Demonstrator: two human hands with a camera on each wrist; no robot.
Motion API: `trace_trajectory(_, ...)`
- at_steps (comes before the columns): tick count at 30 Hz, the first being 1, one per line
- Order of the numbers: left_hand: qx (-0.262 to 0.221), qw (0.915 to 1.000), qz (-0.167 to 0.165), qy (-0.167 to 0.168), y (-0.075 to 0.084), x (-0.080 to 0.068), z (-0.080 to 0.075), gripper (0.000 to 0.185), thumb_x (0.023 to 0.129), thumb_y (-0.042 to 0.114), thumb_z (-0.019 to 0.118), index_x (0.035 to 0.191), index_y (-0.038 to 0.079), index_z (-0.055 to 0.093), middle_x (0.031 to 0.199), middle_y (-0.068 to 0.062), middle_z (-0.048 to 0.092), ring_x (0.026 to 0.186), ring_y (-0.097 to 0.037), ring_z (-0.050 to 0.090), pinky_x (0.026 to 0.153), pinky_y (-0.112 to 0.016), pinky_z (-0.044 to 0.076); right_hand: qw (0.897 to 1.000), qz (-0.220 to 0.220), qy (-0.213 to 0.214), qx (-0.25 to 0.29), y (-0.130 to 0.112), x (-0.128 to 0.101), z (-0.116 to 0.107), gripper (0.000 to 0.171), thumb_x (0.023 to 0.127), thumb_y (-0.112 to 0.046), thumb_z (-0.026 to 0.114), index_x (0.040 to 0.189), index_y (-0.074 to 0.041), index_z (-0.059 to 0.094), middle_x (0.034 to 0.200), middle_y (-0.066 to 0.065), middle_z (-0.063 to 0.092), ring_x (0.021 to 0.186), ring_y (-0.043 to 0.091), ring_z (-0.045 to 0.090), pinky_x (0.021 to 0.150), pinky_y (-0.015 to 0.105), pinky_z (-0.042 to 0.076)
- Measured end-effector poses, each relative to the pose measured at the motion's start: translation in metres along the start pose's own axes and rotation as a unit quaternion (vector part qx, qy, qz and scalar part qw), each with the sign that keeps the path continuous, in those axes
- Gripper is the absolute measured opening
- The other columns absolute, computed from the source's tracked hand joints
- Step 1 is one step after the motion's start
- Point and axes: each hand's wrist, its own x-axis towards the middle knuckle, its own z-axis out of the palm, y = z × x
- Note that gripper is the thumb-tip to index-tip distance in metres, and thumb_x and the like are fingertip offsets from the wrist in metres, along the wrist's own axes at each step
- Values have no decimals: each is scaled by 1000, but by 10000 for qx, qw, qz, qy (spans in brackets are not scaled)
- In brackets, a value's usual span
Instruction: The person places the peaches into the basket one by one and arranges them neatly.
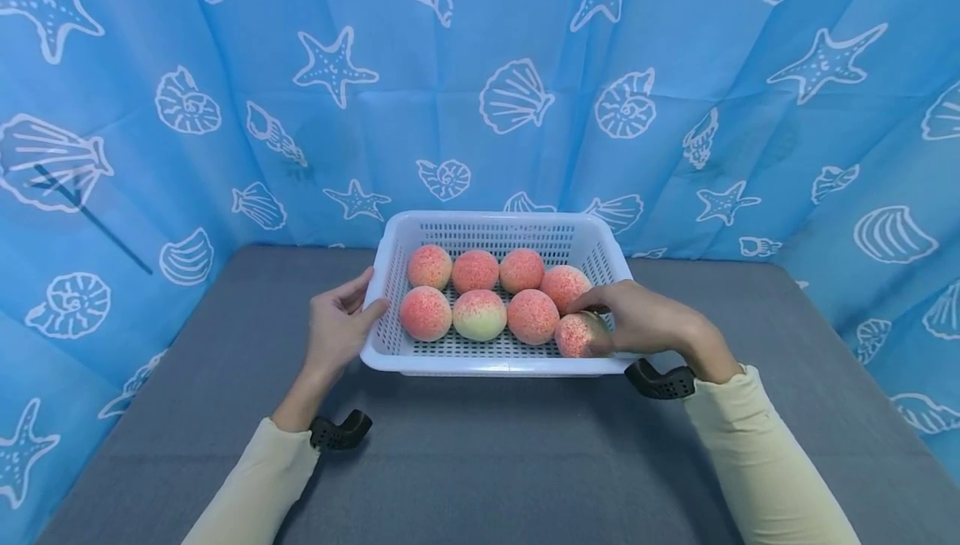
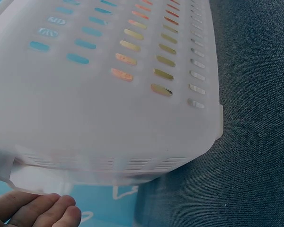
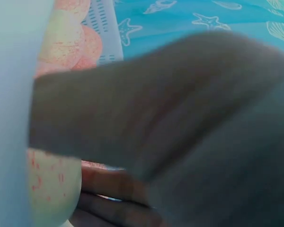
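Observation:
A white plastic basket (image 1: 495,366) with slotted walls holds several pink and pale-yellow peaches (image 1: 532,317) in two rows. At its left end my left hand (image 1: 337,324) grips the rim, thumb on top. The left wrist view shows the fingers (image 2: 42,210) curled below the rim, by the outer wall. My right hand (image 1: 652,320) reaches over the right end and holds the front-right peach (image 1: 576,335) between thumb and fingers. In the right wrist view, the thumb spans above that peach (image 3: 54,189) and the fingers lie behind it; the basket's wall hides part of it.
Beneath the basket is a table with a dark grey cloth (image 1: 480,462). A blue curtain (image 1: 465,45) with white shells and starfish hangs close behind the basket and along both sides. Black camera mounts (image 1: 341,430) sit on both wrists, below cream sleeves.

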Motion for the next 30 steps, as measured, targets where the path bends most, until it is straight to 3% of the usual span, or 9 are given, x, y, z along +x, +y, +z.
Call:
trace_trajectory(7, 76, 9999, 90, 64, 2, 0, 0, 52, 92, -2, 71, 141, -6, 53, 137, -24, 59, 122, -37, 62, 88, -31, 56, 9998, 29, 148, -118, 1, 4, 7, 47, 82, -23, 86, 124, -7, 71, 116, 3, 70, 99, 19, 61, 88, 42, 52)
trace_trajectory(17, 34, 10000, 66, 18, 0, 0, 0, 52, 92, -2, 71, 140, -6, 53, 136, -25, 60, 120, -38, 63, 87, -31, 56, 9990, -14, 391, -212, 1, 2, 10, 44, 77, -12, 86, 118, -6, 74, 109, 4, 72, 89, 17, 60, 76, 35, 50)
trace_trajectory(24, 19, 9999, 109, 21, 1, 0, 1, 51, 92, -2, 70, 140, -6, 54, 136, -25, 59, 121, -38, 62, 88, -33, 55, 9977, 98, 478, -474, -1, 3, 11, 43, 78, -13, 84, 118, -2, 72, 106, 5, 71, 86, 18, 59, 78, 38, 50)
trace_trajectory(30, -47, 10000, 75, 44, 0, -1, 0, 52, 92, -4, 71, 141, -7, 52, 137, -26, 59, 121, -38, 61, 88, -30, 56, 9961, 319, 208, -793, -6, 10, 15, 49, 84, -25, 80, 127, -4, 69, 86, -2, 64, 71, 14, 53, 67, 33, 46)
